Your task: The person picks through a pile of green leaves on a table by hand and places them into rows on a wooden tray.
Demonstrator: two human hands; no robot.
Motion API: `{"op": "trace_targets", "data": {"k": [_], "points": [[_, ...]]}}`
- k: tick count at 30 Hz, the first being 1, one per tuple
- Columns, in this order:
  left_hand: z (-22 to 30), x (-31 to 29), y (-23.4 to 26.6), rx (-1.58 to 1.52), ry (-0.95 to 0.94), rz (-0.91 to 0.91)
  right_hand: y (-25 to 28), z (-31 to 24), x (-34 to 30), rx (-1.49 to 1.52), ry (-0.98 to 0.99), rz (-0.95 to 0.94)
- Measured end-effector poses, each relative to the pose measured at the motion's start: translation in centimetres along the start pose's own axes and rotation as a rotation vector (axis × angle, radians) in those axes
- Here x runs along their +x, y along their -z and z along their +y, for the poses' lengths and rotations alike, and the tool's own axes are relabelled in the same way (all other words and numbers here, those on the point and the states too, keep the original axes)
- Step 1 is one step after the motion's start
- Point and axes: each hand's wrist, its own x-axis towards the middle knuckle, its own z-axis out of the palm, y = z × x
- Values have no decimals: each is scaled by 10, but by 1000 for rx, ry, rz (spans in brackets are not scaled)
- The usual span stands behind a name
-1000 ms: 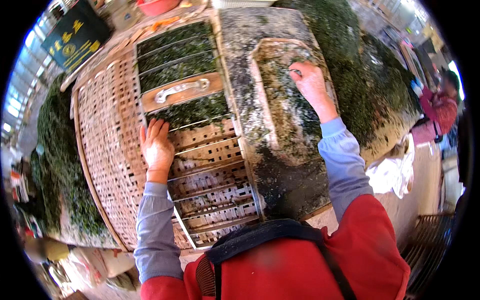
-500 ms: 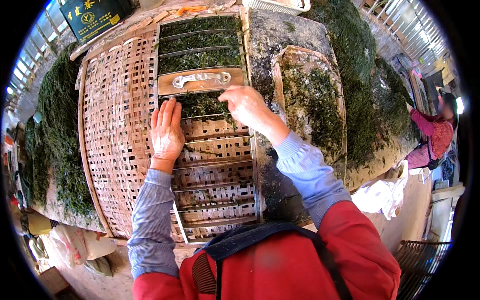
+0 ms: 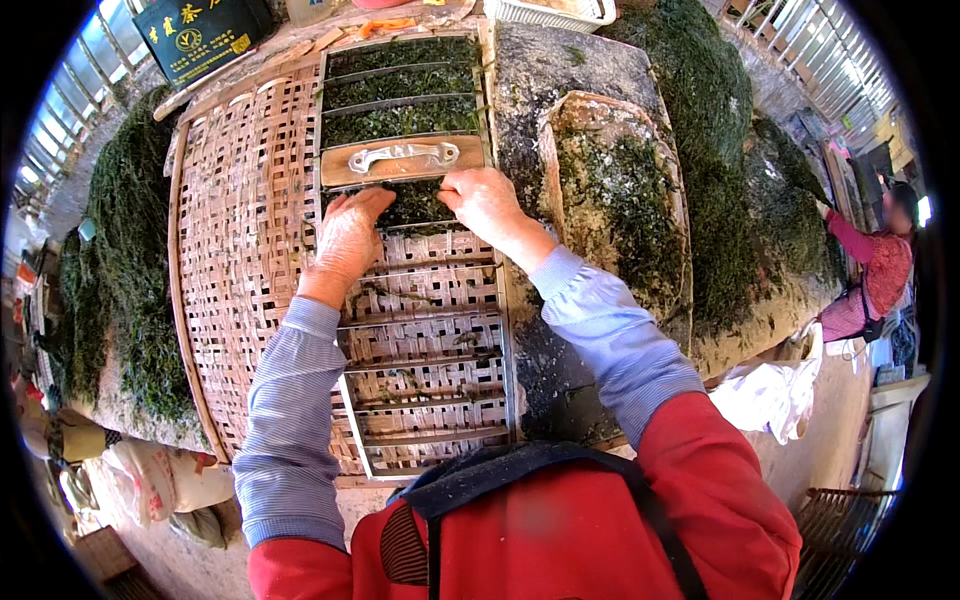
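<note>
A long metal frame with crossbars [image 3: 430, 440] lies on a woven bamboo tray [image 3: 235, 240]. Dark green, seaweed-like shreds [image 3: 412, 203] fill its far sections, while weave shows through the near ones. Across the frame rests a wooden board [image 3: 335, 165] with a pale handle [image 3: 404, 156]. Just nearer than the board, my left hand [image 3: 350, 238] bends over the left end of a green-filled section, fingers curled and closed. My right hand [image 3: 492, 208] is at the section's right end, its fingers also closed. Whatever either hand grips is hidden.
To the right, a worn container [image 3: 560, 150] holds more green shreds. Large green heaps [image 3: 135, 270] stand on both sides. A white basket [image 3: 545, 12] and a dark green box [image 3: 195, 40] are at the back. A person [image 3: 880, 255] works at far right.
My left hand has gone from flat, outstretched fingers to curled ones, turning inward toward the right. My right hand stays near the section's right end, its wrist slightly lower and further left.
</note>
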Motion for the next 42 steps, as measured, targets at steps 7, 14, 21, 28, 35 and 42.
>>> {"op": "trace_targets", "data": {"k": [7, 14, 21, 28, 35, 42], "points": [[20, -15, -35, 247, 7, 85, 37, -11, 1, -154, -113, -11], [13, 3, -27, -158, 74, 63, -7, -2, -44, -330, 415, 105], [-57, -24, 24, -446, 303, 343, -2, -37, -32, -335, 454, 37], [-28, -45, -22, 384, 17, 158, -41, -56, -19, -201, 298, -87], [-18, -47, -6, 143, 122, 177, 86, 24, -24, -413, -191, -68], [-18, -44, -13, 405, 54, 75, 165, 209, -77, -449, -402, 154]]}}
